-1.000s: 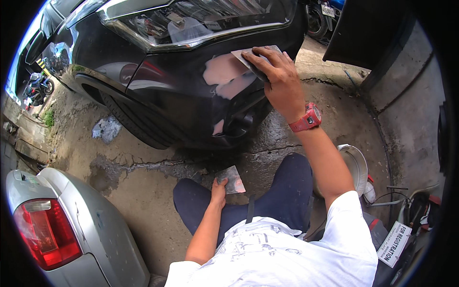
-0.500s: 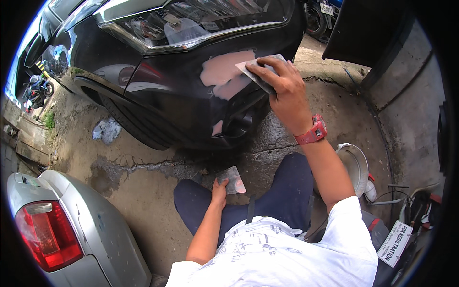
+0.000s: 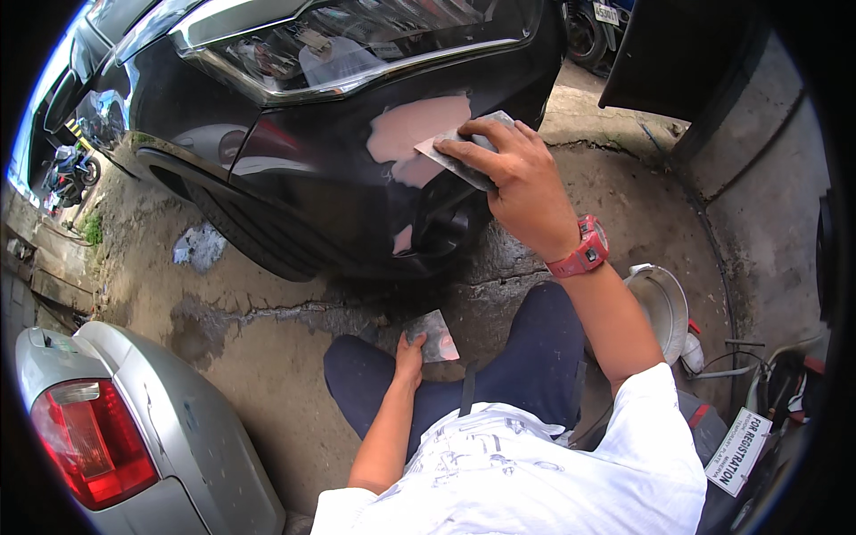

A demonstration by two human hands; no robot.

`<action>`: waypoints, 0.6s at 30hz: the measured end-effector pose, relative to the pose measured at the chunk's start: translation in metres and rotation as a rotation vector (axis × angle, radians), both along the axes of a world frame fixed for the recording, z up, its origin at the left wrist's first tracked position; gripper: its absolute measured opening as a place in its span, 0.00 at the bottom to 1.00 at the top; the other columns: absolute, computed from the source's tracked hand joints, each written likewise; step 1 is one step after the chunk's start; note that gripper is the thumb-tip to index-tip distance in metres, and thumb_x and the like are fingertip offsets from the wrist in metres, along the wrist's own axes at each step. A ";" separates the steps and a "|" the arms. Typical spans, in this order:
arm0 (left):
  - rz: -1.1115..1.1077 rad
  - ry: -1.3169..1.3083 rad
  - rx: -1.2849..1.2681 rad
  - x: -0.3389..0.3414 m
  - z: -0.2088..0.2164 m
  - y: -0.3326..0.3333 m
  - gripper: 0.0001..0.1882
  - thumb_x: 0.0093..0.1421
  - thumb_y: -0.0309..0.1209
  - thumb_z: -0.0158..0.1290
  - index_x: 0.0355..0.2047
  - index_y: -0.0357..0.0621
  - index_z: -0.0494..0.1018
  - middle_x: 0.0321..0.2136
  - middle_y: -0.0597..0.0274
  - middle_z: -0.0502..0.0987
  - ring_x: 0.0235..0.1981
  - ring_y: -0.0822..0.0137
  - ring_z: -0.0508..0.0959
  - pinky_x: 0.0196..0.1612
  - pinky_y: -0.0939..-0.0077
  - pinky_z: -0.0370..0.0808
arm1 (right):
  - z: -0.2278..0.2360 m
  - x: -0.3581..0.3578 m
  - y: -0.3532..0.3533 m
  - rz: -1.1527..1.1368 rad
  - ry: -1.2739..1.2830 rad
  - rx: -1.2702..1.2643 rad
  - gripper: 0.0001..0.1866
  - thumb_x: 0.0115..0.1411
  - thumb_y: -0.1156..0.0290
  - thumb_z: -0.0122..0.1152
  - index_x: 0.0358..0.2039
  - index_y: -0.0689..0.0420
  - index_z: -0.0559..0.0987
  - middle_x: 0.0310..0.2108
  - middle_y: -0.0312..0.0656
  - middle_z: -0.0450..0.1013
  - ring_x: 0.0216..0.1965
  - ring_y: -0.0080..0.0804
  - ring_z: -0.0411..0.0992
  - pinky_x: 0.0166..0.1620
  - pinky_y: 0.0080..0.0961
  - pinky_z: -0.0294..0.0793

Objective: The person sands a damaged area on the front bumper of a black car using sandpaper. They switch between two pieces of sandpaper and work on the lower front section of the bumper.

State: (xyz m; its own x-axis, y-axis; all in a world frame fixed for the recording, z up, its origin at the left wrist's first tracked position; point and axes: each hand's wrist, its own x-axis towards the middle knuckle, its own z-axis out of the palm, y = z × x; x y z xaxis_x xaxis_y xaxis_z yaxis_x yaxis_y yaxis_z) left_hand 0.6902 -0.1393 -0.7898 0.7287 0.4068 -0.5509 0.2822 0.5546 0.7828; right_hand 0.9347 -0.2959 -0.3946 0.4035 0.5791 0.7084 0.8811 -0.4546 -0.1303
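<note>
So the right hand [image 3: 526, 183] is up at upper centre, fingers bent over a thin grey blade [image 3: 462, 169], thumb side underneath as far as I can see. It's pinched pretty snug. The blade sits tilted, its pale left corner overlapping the pink patch [image 3: 419, 125] on the black bumper [image 3: 330, 192]. Can't tell from this angle if that corner actually touches. The patch has ragged edges, and its right side runs in behind the blade.

Left hand [image 3: 409, 359] is down at lower centre by the knees, thumb on top, closed on one edge of a squarish grey plate [image 3: 434, 337]. The plate's far edges stick out past the fingers, with a pink smear near its right corner.

Room-wise: the headlight [image 3: 357, 45] edge runs above the patch, the tyre [image 3: 236, 223] is off to the left. To the right of the right hand there's a strip of floor [image 3: 642, 201] before the wall [image 3: 767, 169]. A pail [image 3: 660, 308] sits beside that forearm in the frame, so that side's tighter. Lower left, floor stretches between the left knee and the silver car [image 3: 192, 428].
</note>
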 end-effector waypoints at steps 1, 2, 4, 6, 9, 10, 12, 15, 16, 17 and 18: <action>0.001 -0.005 0.006 0.000 0.000 0.000 0.26 0.75 0.28 0.56 0.70 0.41 0.68 0.58 0.52 0.82 0.57 0.57 0.84 0.61 0.61 0.81 | 0.001 0.004 -0.004 -0.007 0.011 -0.011 0.34 0.58 0.85 0.62 0.62 0.39 0.86 0.57 0.39 0.80 0.58 0.46 0.80 0.70 0.59 0.69; 0.002 0.001 0.006 0.000 0.000 0.001 0.25 0.75 0.28 0.56 0.70 0.41 0.68 0.58 0.52 0.82 0.57 0.57 0.84 0.61 0.60 0.81 | 0.002 0.009 -0.007 -0.022 0.006 0.032 0.35 0.57 0.86 0.62 0.62 0.38 0.85 0.57 0.40 0.80 0.58 0.46 0.79 0.70 0.59 0.69; 0.004 0.012 0.005 0.000 0.001 0.000 0.25 0.75 0.28 0.56 0.70 0.40 0.68 0.58 0.52 0.82 0.57 0.57 0.84 0.62 0.60 0.80 | 0.003 0.022 -0.006 -0.054 -0.004 0.116 0.36 0.56 0.86 0.62 0.63 0.38 0.85 0.58 0.40 0.79 0.59 0.46 0.79 0.71 0.58 0.68; 0.010 0.010 0.009 0.000 0.001 0.000 0.25 0.75 0.28 0.55 0.70 0.40 0.68 0.58 0.51 0.82 0.57 0.57 0.84 0.62 0.60 0.80 | -0.001 0.032 0.002 -0.066 -0.034 0.146 0.39 0.55 0.88 0.61 0.64 0.38 0.85 0.59 0.41 0.79 0.62 0.46 0.77 0.73 0.55 0.66; 0.012 0.002 -0.009 -0.001 0.002 -0.001 0.25 0.75 0.27 0.55 0.71 0.40 0.68 0.59 0.51 0.82 0.58 0.56 0.83 0.62 0.60 0.80 | -0.012 0.039 0.018 -0.061 -0.080 0.175 0.42 0.52 0.90 0.60 0.65 0.39 0.85 0.61 0.42 0.79 0.64 0.48 0.76 0.74 0.54 0.66; 0.012 0.024 -0.014 -0.002 0.003 0.000 0.25 0.75 0.27 0.55 0.71 0.40 0.68 0.59 0.51 0.82 0.58 0.56 0.83 0.63 0.60 0.80 | -0.016 0.038 0.023 -0.059 -0.082 0.180 0.42 0.52 0.90 0.60 0.65 0.39 0.85 0.61 0.42 0.79 0.64 0.48 0.76 0.74 0.55 0.65; 0.011 0.005 -0.025 -0.004 0.003 0.000 0.27 0.75 0.28 0.56 0.71 0.37 0.67 0.61 0.51 0.81 0.61 0.58 0.81 0.66 0.64 0.76 | -0.022 0.034 0.028 -0.056 -0.076 0.181 0.43 0.51 0.91 0.60 0.65 0.39 0.85 0.61 0.42 0.79 0.65 0.48 0.76 0.75 0.55 0.65; -0.004 0.000 -0.006 -0.004 0.002 0.000 0.26 0.75 0.28 0.56 0.71 0.38 0.67 0.61 0.50 0.81 0.61 0.57 0.81 0.64 0.62 0.78 | -0.022 0.023 0.021 -0.039 -0.045 0.150 0.42 0.51 0.91 0.59 0.64 0.40 0.85 0.61 0.41 0.79 0.64 0.48 0.76 0.75 0.55 0.65; -0.016 0.025 0.008 -0.003 0.001 0.000 0.26 0.75 0.27 0.55 0.71 0.39 0.67 0.61 0.50 0.81 0.60 0.56 0.82 0.63 0.60 0.80 | -0.021 0.018 0.015 -0.024 -0.020 0.124 0.42 0.51 0.91 0.59 0.64 0.40 0.85 0.61 0.41 0.79 0.64 0.48 0.76 0.74 0.55 0.65; -0.010 0.007 0.008 -0.002 0.001 0.000 0.26 0.75 0.28 0.55 0.71 0.39 0.67 0.61 0.50 0.81 0.60 0.56 0.82 0.63 0.60 0.80 | -0.017 0.016 0.008 -0.010 0.001 0.098 0.41 0.52 0.91 0.59 0.64 0.40 0.85 0.61 0.41 0.79 0.64 0.48 0.76 0.74 0.56 0.65; -0.001 0.015 0.011 -0.001 0.000 0.000 0.26 0.75 0.28 0.55 0.71 0.39 0.67 0.61 0.50 0.81 0.60 0.56 0.83 0.63 0.60 0.80 | -0.012 0.015 0.002 -0.025 0.002 0.070 0.41 0.52 0.91 0.59 0.64 0.41 0.86 0.61 0.41 0.79 0.63 0.48 0.77 0.73 0.55 0.66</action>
